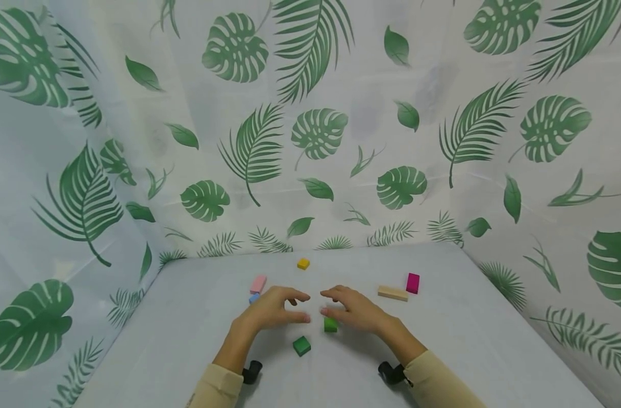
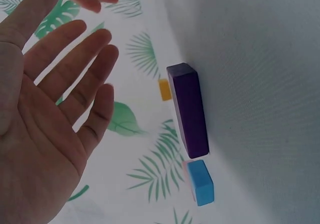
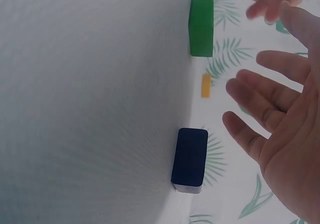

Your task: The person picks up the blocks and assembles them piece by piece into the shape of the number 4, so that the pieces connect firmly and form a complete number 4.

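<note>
Above the table, my left hand (image 1: 274, 309) and right hand (image 1: 358, 310) face each other with fingers loosely bent and nothing in them. Beyond the right thumb, a bright green block (image 1: 330, 324) lies on the table. A dark green block (image 1: 302, 346) sits nearer to me, between the wrists. The left hand partly covers a blue block (image 1: 254, 297). In the left wrist view, a long purple block (image 2: 190, 114) lies near the light blue one (image 2: 201, 183); the left hand hides it in the head view. The right wrist view shows a dark navy block (image 3: 190, 159) near the right hand.
Further back are a pink block (image 1: 258, 284), a small yellow block (image 1: 303, 264), a plain wooden block (image 1: 393, 293) and a magenta block (image 1: 413, 283). A leaf-printed curtain (image 1: 341, 215) borders the white table (image 1: 188, 340) at the back and sides.
</note>
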Available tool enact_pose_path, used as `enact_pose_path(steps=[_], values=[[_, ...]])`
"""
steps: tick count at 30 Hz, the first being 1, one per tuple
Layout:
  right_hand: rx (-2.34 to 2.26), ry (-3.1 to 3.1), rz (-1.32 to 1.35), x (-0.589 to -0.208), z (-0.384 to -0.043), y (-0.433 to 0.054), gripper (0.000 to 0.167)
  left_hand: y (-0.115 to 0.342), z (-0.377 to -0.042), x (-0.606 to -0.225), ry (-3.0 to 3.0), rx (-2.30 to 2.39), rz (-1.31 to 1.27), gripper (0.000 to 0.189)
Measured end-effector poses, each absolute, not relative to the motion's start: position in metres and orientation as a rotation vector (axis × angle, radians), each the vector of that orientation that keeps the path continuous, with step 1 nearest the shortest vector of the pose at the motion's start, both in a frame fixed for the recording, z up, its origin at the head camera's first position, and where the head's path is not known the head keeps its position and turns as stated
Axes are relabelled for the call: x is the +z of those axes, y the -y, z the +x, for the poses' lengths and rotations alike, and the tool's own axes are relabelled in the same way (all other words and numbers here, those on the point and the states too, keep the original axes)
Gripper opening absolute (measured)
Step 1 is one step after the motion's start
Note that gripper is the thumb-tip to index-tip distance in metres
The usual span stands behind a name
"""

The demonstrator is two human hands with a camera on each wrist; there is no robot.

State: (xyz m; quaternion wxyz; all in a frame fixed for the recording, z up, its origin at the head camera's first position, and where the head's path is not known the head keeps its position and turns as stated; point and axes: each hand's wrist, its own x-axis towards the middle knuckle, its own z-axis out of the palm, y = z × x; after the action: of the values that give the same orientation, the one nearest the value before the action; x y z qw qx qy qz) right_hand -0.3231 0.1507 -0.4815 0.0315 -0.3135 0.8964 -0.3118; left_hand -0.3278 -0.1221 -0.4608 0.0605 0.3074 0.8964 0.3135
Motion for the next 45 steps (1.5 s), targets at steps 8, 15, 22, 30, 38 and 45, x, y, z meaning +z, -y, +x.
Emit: enact_pose_path(steps=[8,15,22,30,38,45], values=[[-0.887,-2.747,-0.975,-0.4865,-0.3244,-0.1518,0.056,0.1202,-0.3256,-0.4613,-2.621,0.953,0.949,0.043],[-0.834,-2.748,-1.007,-0.4874,-0.3243,-0.1533,0.046,0.1178,-0.3231,-0.4623,-2.524,0.994,0.903,0.034],[-0.839,-2.73,-1.016,-0.4874,-0.3244,-0.1553,0.043,0.1181,-0.3239,-0.4655,-2.503,0.999,0.885,0.03],[-0.836,-2.706,-1.075,-0.4897,-0.3289,-0.1577,0.03,0.1178,-0.324,-0.4664,-2.477,0.943,0.86,0.028],[-0.81,-2.722,-1.141,-0.489,-0.3301,-0.1593,0.023,0.1169,-0.3213,-0.4645,-2.489,0.9,0.854,0.023],[-0.799,-2.721,-1.127,-0.4863,-0.3284,-0.1585,0.022,0.1164,-0.318,-0.4634,-2.465,0.859,0.81,0.023]])
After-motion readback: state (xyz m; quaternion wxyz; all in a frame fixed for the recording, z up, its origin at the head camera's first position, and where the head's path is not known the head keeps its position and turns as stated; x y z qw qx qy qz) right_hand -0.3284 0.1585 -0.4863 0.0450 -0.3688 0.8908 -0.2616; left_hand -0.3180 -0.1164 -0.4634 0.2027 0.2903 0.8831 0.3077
